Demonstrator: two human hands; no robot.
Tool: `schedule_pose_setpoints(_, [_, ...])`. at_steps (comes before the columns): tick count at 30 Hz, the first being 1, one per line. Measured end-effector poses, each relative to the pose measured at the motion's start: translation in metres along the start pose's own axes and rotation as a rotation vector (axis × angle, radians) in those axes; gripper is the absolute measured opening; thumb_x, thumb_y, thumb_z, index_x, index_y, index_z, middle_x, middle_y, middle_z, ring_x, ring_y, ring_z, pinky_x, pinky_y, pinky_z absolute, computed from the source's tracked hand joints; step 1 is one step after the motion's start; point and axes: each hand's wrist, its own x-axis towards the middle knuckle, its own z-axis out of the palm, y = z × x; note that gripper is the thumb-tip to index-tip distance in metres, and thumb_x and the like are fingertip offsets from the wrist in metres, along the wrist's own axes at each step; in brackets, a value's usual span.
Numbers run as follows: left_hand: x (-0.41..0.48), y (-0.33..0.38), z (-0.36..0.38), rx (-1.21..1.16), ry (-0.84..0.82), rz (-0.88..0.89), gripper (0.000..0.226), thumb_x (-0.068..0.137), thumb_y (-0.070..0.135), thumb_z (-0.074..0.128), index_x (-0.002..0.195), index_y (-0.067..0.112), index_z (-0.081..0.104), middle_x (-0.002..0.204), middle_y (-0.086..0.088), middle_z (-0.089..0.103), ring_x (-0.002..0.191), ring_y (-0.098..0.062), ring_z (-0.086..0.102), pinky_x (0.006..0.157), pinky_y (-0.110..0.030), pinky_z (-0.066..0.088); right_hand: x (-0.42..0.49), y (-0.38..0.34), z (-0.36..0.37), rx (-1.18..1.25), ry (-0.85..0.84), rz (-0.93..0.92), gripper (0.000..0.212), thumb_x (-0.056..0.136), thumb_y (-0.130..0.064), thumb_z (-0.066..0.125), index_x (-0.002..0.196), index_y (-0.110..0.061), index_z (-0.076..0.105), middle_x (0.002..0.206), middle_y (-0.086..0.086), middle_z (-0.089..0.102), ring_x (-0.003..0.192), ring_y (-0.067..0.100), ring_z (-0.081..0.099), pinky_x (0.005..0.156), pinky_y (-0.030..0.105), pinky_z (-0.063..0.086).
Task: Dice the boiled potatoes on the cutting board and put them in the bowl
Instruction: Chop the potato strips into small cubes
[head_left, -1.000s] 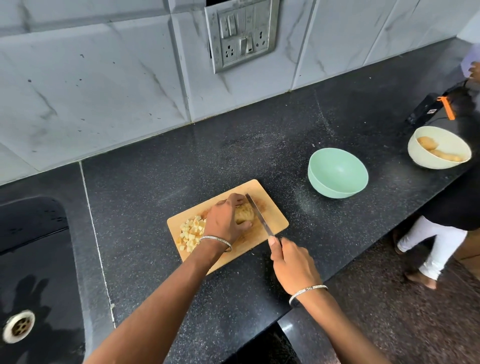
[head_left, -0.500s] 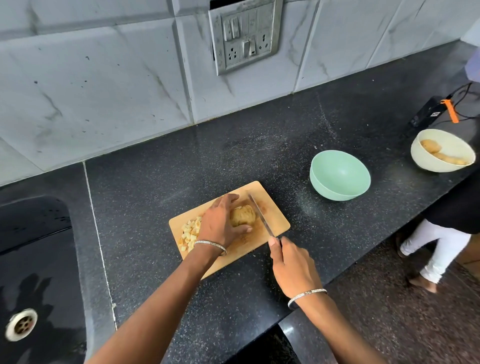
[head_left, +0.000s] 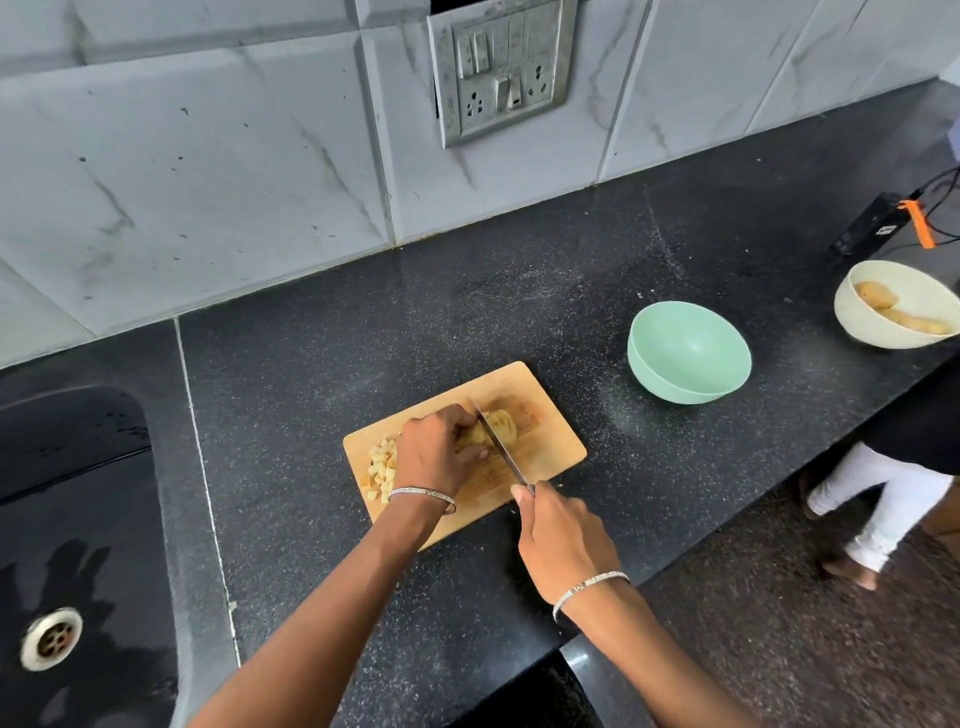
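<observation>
Head view, left grip (head_left: 431, 452) clasping half-hidden potato (head_left: 506, 430), right grip (head_left: 563, 540) clasping knife (head_left: 506, 456), green bowl (head_left: 675, 389) near board (head_left: 550, 415).

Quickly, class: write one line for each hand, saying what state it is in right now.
Left hand: curled over the potato, holding it on the cutting board.
Right hand: closed around the knife.

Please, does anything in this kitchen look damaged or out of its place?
Yes. The switch plate on the tiled wall sits crooked, and a dark gap shows above it, as if it hangs loose.
</observation>
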Motion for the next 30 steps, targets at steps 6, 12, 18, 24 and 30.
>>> schedule_pose_setpoints(6, [0.001,-0.002,0.001,-0.006,-0.001,0.008,0.036,0.067,0.028,0.086,0.099,0.019,0.072,0.087,0.003,0.073,0.081,-0.02,0.068,0.078,-0.035,0.055,0.029,-0.022,0.002,-0.005,-0.036,0.026,0.042,0.105,-0.043,0.027,0.115,-0.015,0.057,0.115,0.012,0.063,0.107,0.036,0.061,0.073,0.035,0.04])
schedule_pose_setpoints(12, [0.001,-0.002,-0.002,-0.008,0.003,0.028,0.038,0.065,0.032,0.087,0.097,0.021,0.07,0.086,0.005,0.073,0.08,-0.016,0.068,0.077,-0.034,0.055,0.01,-0.003,0.019,-0.044,-0.046,0.063,0.043,0.104,-0.045,0.026,0.116,-0.015,0.055,0.114,0.011,0.065,0.106,0.035,0.063,0.071,0.038,0.043])
schedule_pose_setpoints(18, [0.0,0.0,-0.005,-0.014,0.002,0.032,0.038,0.064,0.032,0.088,0.096,0.023,0.069,0.084,0.007,0.072,0.079,-0.014,0.067,0.077,-0.034,0.055,0.008,0.0,0.021,-0.019,-0.055,0.062,0.045,0.104,-0.046,0.027,0.113,-0.014,0.056,0.111,0.012,0.066,0.104,0.036,0.064,0.072,0.038,0.045])
schedule_pose_setpoints(24, [-0.001,-0.001,-0.006,-0.041,-0.002,0.021,0.038,0.064,0.033,0.088,0.094,0.025,0.067,0.082,0.01,0.071,0.078,-0.012,0.067,0.078,-0.035,0.056,-0.027,0.022,0.013,-0.043,-0.065,0.046,0.044,0.103,-0.048,0.022,0.101,-0.018,0.054,0.098,0.006,0.067,0.094,0.031,0.066,0.069,0.038,0.047])
schedule_pose_setpoints(30, [-0.005,-0.007,-0.003,-0.094,0.031,0.045,0.036,0.065,0.029,0.088,0.094,0.023,0.068,0.084,0.009,0.072,0.078,-0.013,0.069,0.077,-0.036,0.057,-0.051,0.036,-0.009,-0.026,0.005,-0.002,0.042,0.1,-0.054,0.014,0.08,-0.028,0.041,0.071,-0.006,0.055,0.078,0.023,0.065,0.063,0.034,0.044])
